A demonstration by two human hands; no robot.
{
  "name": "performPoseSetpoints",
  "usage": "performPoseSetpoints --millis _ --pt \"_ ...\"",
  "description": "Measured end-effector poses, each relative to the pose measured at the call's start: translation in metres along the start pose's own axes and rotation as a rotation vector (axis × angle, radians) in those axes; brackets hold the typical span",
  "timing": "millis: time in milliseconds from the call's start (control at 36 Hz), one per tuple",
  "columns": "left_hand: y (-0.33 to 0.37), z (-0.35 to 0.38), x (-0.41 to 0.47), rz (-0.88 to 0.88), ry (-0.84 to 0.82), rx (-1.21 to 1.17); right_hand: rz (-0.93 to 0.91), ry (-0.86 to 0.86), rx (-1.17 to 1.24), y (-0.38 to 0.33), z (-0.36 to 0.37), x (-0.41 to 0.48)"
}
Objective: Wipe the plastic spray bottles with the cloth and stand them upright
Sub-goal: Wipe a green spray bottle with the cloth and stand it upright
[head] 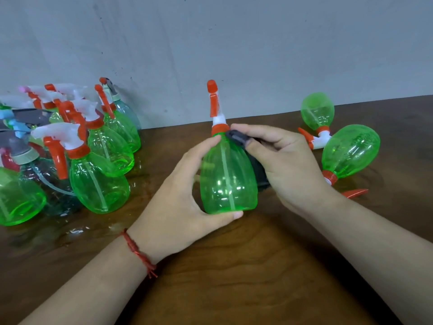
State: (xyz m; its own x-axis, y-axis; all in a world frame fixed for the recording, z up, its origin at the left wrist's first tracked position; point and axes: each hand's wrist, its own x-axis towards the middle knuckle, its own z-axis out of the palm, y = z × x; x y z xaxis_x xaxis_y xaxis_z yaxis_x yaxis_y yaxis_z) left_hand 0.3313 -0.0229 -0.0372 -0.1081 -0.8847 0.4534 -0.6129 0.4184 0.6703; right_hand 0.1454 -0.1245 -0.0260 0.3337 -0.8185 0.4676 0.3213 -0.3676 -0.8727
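In the centre of the head view my left hand (pixel 185 195) grips a green spray bottle (pixel 227 177) with an orange-and-white trigger head, forefinger near the neck and thumb under the base. The bottle points away from me, tilted upright above the table. My right hand (pixel 281 158) holds a dark cloth (pixel 241 139) pressed against the bottle's right shoulder and side. To the right, two green bottles lie on their sides (pixel 317 113) (pixel 349 151). A cluster of several bottles stands upright at the left (pixel 100 181).
The wooden table (pixel 234 266) runs back to a grey wall (pixel 234 43). Bottles in the left cluster are mostly green, with a few darker or clear ones with blue and grey heads (pixel 21 146). An orange trigger lever (pixel 353 193) of a lying bottle shows near my right wrist.
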Motion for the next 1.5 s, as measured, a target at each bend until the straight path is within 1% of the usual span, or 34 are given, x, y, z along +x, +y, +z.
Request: performPoseSetpoints --millis 167,278,361,444,528,583,667,778,861,917,1000,1083,1167,1278,1361,1500 --pt "-0.006 0.007 -0.001 -0.02 0.057 0.011 -0.04 -0.037 -0.103 0.007 0.002 -0.004" --pt "-0.011 0.001 0.002 -0.124 0.207 -0.041 -0.088 -0.081 -0.259 0.009 0.003 -0.006" --pt "-0.013 -0.002 0.004 -0.203 0.298 -0.034 -0.105 -0.131 -0.333 0.01 0.005 -0.01" --pt "-0.012 -0.002 0.004 -0.242 0.334 -0.002 -0.139 -0.162 -0.391 0.009 0.007 -0.012" --pt "-0.009 0.001 0.005 -0.257 0.351 -0.001 -0.127 -0.161 -0.386 0.008 0.005 -0.011" --pt "-0.007 0.002 0.004 -0.245 0.328 -0.073 -0.123 -0.148 -0.363 0.008 0.005 -0.011" --pt "-0.001 0.004 0.002 -0.189 0.232 -0.171 -0.092 -0.087 -0.263 0.006 0.004 -0.008" --pt "0.006 0.007 -0.002 -0.093 0.085 -0.3 0.017 0.013 -0.049 0.002 0.002 -0.002" --pt "0.003 0.007 -0.003 -0.082 0.011 -0.37 0.083 0.039 0.042 0.003 0.002 0.001" --pt "0.001 0.005 -0.002 -0.099 -0.015 -0.351 0.096 0.047 0.059 0.002 0.002 0.0" --pt "-0.002 0.004 -0.002 -0.087 -0.019 -0.211 0.098 0.043 0.026 0.001 0.001 -0.001" --pt "-0.002 0.007 -0.001 -0.086 0.02 -0.159 0.093 0.027 -0.012 0.002 -0.001 -0.002" --pt "-0.001 0.008 -0.001 -0.09 0.073 -0.184 0.066 0.012 -0.056 0.003 0.0 -0.003" --pt "-0.003 0.004 0.004 -0.151 0.252 -0.274 -0.012 -0.044 -0.124 0.005 0.005 -0.006" --pt "-0.014 0.0 0.009 -0.203 0.364 -0.282 -0.062 -0.118 -0.216 0.006 0.009 -0.011" --pt "-0.024 -0.003 0.01 -0.235 0.396 -0.24 -0.088 -0.158 -0.261 0.004 0.01 -0.014"
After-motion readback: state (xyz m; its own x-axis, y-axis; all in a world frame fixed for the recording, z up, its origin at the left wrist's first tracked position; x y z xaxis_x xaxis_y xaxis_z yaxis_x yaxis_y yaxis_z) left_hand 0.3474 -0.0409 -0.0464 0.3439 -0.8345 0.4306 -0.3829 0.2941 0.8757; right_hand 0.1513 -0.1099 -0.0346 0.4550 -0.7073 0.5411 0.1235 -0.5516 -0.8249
